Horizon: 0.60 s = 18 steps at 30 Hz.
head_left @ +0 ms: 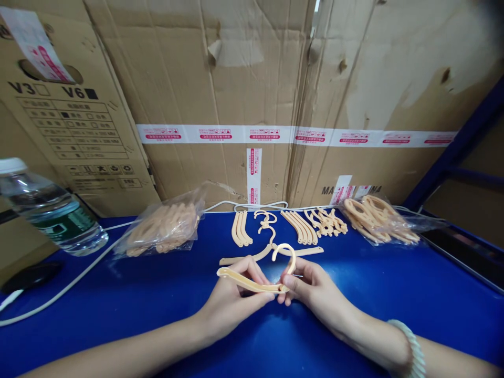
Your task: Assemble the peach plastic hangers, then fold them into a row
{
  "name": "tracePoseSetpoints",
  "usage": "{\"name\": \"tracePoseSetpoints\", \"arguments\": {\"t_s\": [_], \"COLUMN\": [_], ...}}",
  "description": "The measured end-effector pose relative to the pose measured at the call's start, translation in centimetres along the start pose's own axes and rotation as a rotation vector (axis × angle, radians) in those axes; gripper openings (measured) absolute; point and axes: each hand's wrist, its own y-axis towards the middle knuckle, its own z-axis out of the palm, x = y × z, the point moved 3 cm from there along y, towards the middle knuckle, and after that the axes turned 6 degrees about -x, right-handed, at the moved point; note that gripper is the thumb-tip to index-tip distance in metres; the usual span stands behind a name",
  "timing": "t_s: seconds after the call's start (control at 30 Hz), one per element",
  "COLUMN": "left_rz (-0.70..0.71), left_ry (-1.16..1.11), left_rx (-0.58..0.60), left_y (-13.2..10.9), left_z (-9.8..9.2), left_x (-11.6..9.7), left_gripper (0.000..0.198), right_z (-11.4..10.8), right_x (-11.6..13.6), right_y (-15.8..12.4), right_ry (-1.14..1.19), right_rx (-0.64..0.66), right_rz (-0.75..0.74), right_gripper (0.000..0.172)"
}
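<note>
My left hand is closed on a curved beige plastic hanger arm, held just above the blue table. My right hand pinches a beige hook piece at the arm's right end, where the two parts meet. Just behind my hands a partly assembled beige hanger lies flat. Farther back lie small groups of loose beige parts: curved arms, hooks, more arms and small pieces.
A clear bag of beige parts lies at back left, another bag at back right. A water bottle lies at the far left beside a white cable. Cardboard boxes wall the back. A blue shelf frame stands right.
</note>
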Motion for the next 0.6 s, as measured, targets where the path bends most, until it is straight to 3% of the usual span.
{"name": "tracePoseSetpoints", "arguments": {"t_s": [0.13, 0.27, 0.37, 0.43, 0.6], "left_rz": [-0.006, -0.212, -0.302, -0.296, -0.265], "left_ry": [0.055, -0.226, -0.299, -0.294, -0.321], "left_rx": [-0.045, -0.011, -0.070, -0.085, 0.042], "left_y": [0.2, 0.4, 0.4, 0.3, 0.2], "left_z": [0.1, 0.5, 0.4, 0.4, 0.9], "left_x": [0.1, 0.6, 0.9, 1.0, 1.1], "left_gripper": [0.027, 0.027, 0.031, 0.032, 0.031], "right_z": [0.1, 0.3, 0.4, 0.5, 0.9], "right_x": [0.1, 0.5, 1.0, 1.1, 0.5], "right_y": [0.0, 0.0, 0.0, 0.0, -0.1], "right_ry": [-0.084, -0.127, -0.154, -0.158, -0.123], "right_rx": [-0.017, -0.027, -0.048, -0.053, 0.006], "right_rz": [-0.049, -0.101, -0.153, -0.156, -0.102], "right_gripper": [0.042, 0.043, 0.042, 0.041, 0.042]}}
